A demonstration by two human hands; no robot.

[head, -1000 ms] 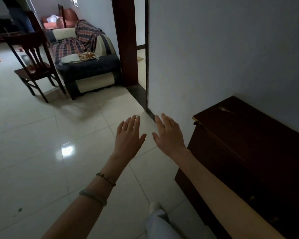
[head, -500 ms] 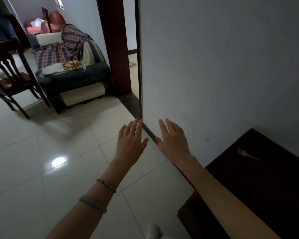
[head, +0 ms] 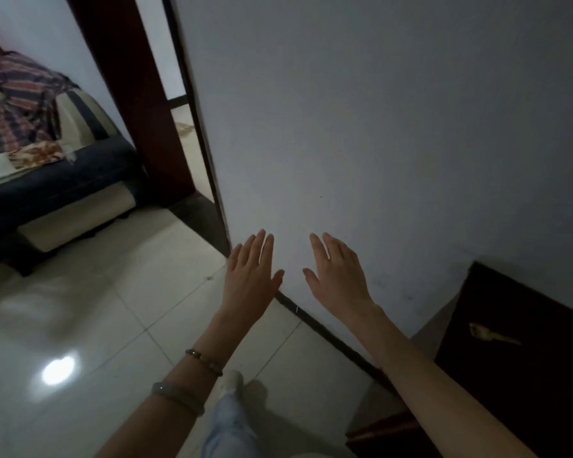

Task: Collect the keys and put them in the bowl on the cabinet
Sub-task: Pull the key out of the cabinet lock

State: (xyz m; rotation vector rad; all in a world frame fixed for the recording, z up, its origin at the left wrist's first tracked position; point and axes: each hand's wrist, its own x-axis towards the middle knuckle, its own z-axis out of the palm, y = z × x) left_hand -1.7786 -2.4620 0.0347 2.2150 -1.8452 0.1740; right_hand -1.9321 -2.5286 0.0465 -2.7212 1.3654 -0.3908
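Observation:
A small brass-coloured key [head: 495, 332] lies flat on the dark wooden cabinet [head: 526, 391] at the lower right, against the wall. My left hand [head: 250, 276] and my right hand [head: 339, 276] are stretched out side by side in front of the wall, palms down, fingers apart and empty. My right hand is to the left of the key and apart from it. No bowl is in view.
A grey wall [head: 377, 127] fills the upper right, with a dark baseboard at its foot. A dark door frame [head: 136, 94] and a sofa [head: 47, 180] with a plaid cloth stand at the left. Glossy white floor tiles [head: 80, 325] spread below.
The view has swung right and closer to the wall. The chair has left the frame and the cabinet with the key has shifted to the lower right. Both hands stay open and level.

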